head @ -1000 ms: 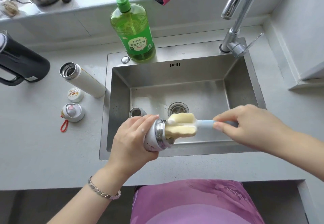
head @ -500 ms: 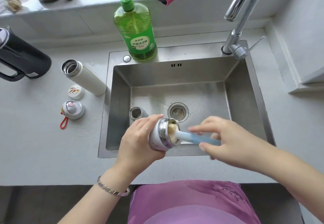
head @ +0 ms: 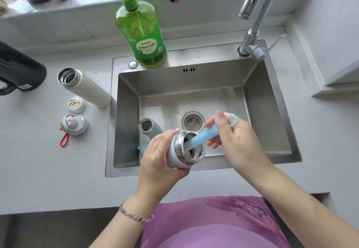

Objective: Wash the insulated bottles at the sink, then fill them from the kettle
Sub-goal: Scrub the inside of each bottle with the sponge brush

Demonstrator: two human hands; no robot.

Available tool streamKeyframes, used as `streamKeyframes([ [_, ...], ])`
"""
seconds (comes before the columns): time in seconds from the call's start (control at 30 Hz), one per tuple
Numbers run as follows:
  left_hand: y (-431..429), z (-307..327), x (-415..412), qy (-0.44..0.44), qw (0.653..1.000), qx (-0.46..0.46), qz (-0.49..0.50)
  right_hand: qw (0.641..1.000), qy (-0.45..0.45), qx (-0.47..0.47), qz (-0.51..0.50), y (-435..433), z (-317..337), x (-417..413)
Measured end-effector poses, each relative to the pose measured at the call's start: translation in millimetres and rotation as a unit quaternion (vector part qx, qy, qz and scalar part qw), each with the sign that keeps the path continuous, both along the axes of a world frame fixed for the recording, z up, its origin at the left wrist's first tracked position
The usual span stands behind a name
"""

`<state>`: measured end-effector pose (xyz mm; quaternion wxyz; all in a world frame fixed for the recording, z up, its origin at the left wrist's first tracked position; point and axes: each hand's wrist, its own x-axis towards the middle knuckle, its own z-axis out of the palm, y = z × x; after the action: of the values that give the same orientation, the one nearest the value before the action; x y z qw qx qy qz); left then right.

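Over a steel sink, a left hand is wrapping around a small insulated bottle while the right hand is pinching the blue brush handle, its head sunk inside the bottle's mouth. A blue bottle is lying in the basin beside the drain. On the table to the left are sitting an open white bottle, two lids and a black kettle. A green soap dispenser carrying Chinese lettering is standing behind the basin, near the faucet.
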<state>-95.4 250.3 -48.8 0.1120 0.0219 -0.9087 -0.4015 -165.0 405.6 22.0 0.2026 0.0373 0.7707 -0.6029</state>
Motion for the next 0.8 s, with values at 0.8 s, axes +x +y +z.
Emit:
streamKeyframes([
  [0.8,8.8,-2.8,-4.4,-0.008,0.995,0.075,0.059,0.991,0.024,-0.096,-0.085,17.5,27.7,6.3],
])
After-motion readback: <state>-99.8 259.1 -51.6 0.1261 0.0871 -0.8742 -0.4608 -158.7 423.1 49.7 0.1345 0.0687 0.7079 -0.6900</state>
